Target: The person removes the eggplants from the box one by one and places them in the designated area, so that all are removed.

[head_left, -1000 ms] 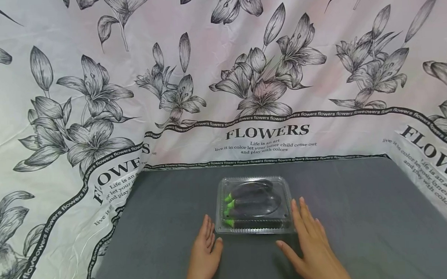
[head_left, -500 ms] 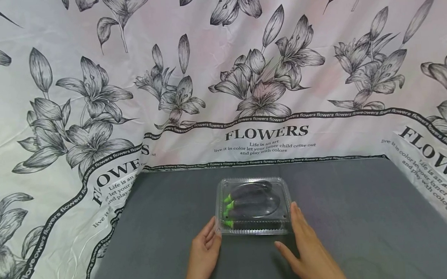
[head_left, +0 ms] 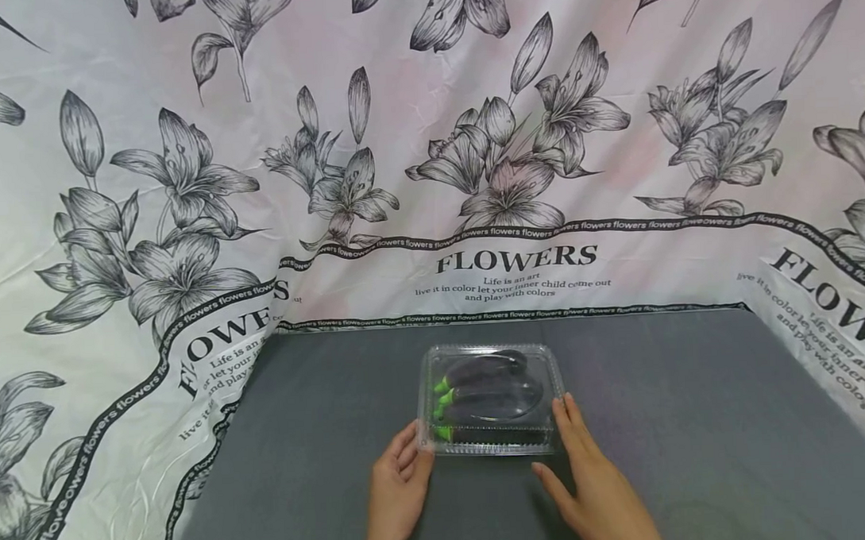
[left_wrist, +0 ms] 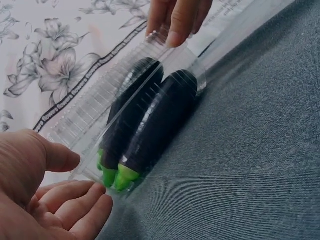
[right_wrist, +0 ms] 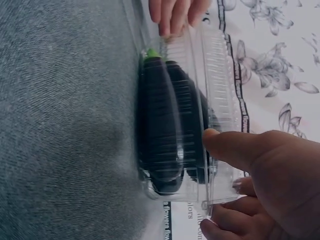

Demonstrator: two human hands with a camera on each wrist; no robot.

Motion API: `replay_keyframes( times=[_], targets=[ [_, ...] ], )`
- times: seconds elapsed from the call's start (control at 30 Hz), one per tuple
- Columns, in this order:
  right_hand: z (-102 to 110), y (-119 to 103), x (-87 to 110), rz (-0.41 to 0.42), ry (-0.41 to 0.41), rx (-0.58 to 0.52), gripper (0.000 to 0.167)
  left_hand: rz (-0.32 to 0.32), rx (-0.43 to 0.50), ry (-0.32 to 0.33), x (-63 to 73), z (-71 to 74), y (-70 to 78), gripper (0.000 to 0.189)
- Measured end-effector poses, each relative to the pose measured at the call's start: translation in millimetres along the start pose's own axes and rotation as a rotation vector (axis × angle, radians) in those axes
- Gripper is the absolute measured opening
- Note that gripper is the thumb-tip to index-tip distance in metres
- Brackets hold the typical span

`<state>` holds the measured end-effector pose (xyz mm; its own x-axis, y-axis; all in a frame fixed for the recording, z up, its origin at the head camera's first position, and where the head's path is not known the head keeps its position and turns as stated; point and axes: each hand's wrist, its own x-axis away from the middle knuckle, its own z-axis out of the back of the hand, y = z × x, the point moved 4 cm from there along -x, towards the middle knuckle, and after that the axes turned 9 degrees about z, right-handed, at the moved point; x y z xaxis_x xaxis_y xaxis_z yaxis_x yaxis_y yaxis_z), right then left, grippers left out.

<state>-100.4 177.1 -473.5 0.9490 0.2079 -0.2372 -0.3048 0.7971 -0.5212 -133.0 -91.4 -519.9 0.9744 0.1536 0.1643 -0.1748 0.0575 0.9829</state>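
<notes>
A clear plastic clamshell box [head_left: 489,449] lies on the grey cloth, lid down. Inside it are several dark purple eggplants [head_left: 497,395], their green caps [left_wrist: 125,177] toward the left end. My left hand [head_left: 397,486] holds the box's front left corner between thumb and fingers. On the opposite side, my right hand [head_left: 597,479] rests its fingertips on the right rim. Its fingers look nearly straight in the head view, with the thumb spread out in front of the box. The right wrist view shows that thumb [right_wrist: 235,147] overlapping the ridged front side.
Grey cloth [head_left: 323,401] covers the tabletop around the box. A white and pink curtain [head_left: 376,280] printed with flowers and lettering closes off the back. It also runs along the left and right sides.
My left hand has moved from beside the box to its front left corner and taken hold of it. My right fingertips have shifted from beside the box onto its right rim.
</notes>
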Motion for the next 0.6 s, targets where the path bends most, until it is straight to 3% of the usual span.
replay_keyframes(
  times=[0.17,0.4,0.6],
  targets=[
    [-1.5,0.7,-1.5,-0.037,0.024,0.019,0.090,-0.028,0.012,0.002,-1.1,-2.9,0.6,0.043],
    [-3.4,-0.2,-4.1,-0.017,0.123,0.065,0.087,0.012,0.104,-0.043,-1.6,-11.9,2.7,0.039],
    [-4.3,1.4,-5.3,-0.003,0.201,0.074,0.081,0.019,0.136,-0.013,-0.2,-17.9,1.7,0.039]
  ],
)
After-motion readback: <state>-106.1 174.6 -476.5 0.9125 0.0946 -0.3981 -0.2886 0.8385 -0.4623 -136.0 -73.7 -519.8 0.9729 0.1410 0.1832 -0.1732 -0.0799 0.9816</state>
